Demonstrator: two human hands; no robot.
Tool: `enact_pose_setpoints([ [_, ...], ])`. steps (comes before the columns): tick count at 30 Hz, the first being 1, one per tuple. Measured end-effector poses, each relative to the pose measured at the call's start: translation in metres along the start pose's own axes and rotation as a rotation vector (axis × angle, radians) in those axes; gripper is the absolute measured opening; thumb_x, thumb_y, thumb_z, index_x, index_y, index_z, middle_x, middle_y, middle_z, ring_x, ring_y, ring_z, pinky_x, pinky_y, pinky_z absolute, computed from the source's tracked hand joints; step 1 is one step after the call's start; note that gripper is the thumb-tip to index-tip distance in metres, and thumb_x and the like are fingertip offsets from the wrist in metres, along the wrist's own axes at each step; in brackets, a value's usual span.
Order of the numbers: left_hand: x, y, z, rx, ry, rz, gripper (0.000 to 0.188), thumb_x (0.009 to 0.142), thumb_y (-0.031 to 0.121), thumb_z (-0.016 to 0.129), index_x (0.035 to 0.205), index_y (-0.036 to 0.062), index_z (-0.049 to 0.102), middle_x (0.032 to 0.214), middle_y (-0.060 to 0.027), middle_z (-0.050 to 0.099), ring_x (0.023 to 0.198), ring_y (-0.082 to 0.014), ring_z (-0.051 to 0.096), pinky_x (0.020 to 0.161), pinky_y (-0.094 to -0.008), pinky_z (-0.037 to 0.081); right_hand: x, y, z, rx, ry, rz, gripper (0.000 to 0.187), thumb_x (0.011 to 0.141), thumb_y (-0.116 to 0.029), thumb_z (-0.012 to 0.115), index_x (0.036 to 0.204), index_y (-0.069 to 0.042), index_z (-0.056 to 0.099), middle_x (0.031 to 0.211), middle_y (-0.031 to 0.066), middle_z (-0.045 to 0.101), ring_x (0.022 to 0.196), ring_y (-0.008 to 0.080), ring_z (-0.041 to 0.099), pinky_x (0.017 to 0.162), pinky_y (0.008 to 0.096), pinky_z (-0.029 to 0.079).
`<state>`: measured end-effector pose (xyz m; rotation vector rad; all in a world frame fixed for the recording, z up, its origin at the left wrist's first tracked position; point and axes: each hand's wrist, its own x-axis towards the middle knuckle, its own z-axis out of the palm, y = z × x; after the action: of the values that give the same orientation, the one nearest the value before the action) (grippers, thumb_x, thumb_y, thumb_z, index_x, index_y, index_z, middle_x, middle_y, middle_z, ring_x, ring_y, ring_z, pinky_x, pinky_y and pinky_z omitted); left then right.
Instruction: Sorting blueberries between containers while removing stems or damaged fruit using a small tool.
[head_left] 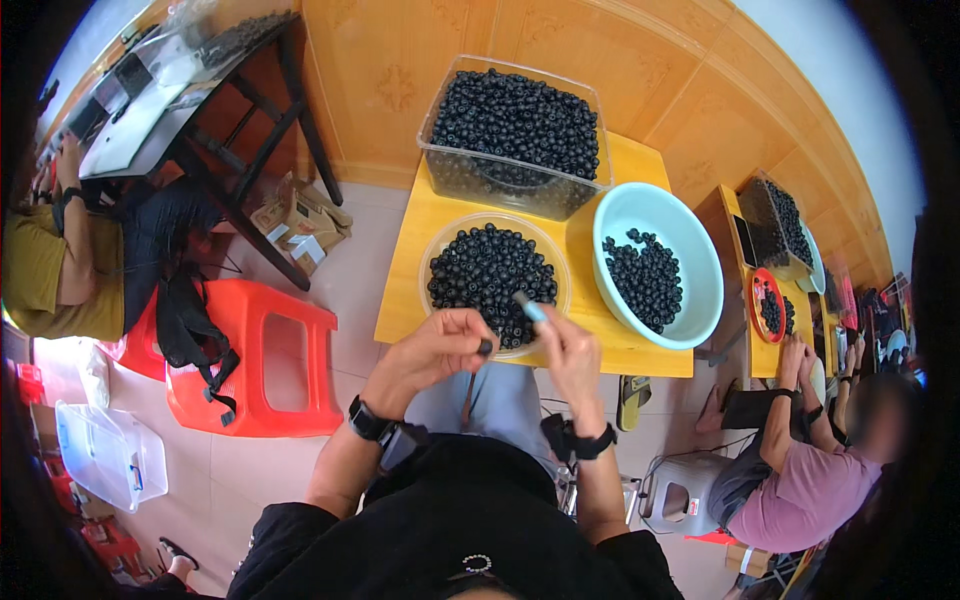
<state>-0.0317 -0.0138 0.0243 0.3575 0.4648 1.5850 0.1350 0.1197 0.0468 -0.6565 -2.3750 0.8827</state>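
My left hand pinches a single black bead between thumb and fingers, just in front of a round shallow tray heaped with black beads. In my right hand is a slim tool with a light blue part and a darker tip; its exact kind I cannot make out. The tool points up and left over the tray's near right edge, apart from the held bead. A light blue basin with more black beads stands to the right.
Behind the tray, a clear plastic bin full of black beads stands on the yellow table. A red stool is at left. People sit on both sides; the person at right works at another bead-laden table.
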Motion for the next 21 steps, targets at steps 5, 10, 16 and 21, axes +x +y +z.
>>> enact_pose_setpoints([
  [5, -0.003, 0.001, 0.001, 0.001, 0.043, 0.027, 0.011, 0.082, 0.005, 0.063, 0.091, 0.0053, 0.058, 0.086, -0.0066, 0.063, 0.069, -0.0103, 0.060, 0.061, -0.0200, 0.050, 0.000, 0.014, -0.006, 0.217, 0.080, 0.108, 0.025, 0.084, -0.020, 0.060, 0.102, -0.003, 0.064, 0.076, 0.0095, 0.066, 0.065, 0.0133, 0.060, 0.058, 0.0290, 0.045],
  [10, 0.009, -0.007, -0.001, 0.047, 0.036, -0.019, 0.019, 0.081, 0.006, 0.064, 0.097, 0.0069, 0.054, 0.086, -0.0053, 0.063, 0.070, -0.0112, 0.061, 0.061, -0.0215, 0.050, 0.000, -0.030, -0.001, 0.526, -0.104, 0.359, 0.026, 0.076, -0.008, 0.069, 0.101, -0.001, 0.064, 0.068, 0.0024, 0.059, 0.061, 0.0078, 0.052, 0.057, 0.0232, 0.043],
  [16, 0.002, -0.021, -0.012, 0.136, 0.061, -0.069, 0.031, 0.081, 0.007, 0.065, 0.107, 0.0089, 0.048, 0.093, -0.0050, 0.061, 0.076, -0.0147, 0.063, 0.064, -0.0247, 0.053, -0.003, -0.035, 0.006, 0.442, -0.224, 0.099, 0.021, 0.071, -0.002, 0.071, 0.092, -0.003, 0.066, 0.067, 0.0013, 0.052, 0.062, 0.0085, 0.049, 0.057, 0.0218, 0.040],
  [21, -0.001, -0.012, 0.006, 0.289, 0.188, -0.110, 0.032, 0.084, 0.012, 0.062, 0.111, 0.0084, 0.046, 0.104, -0.0079, 0.059, 0.086, -0.0182, 0.062, 0.072, -0.0311, 0.053, 0.012, -0.004, -0.021, 0.404, -0.098, 0.255, 0.020, 0.073, -0.006, 0.070, 0.092, -0.001, 0.066, 0.075, 0.0028, 0.060, 0.069, 0.0077, 0.054, 0.060, 0.0230, 0.044],
])
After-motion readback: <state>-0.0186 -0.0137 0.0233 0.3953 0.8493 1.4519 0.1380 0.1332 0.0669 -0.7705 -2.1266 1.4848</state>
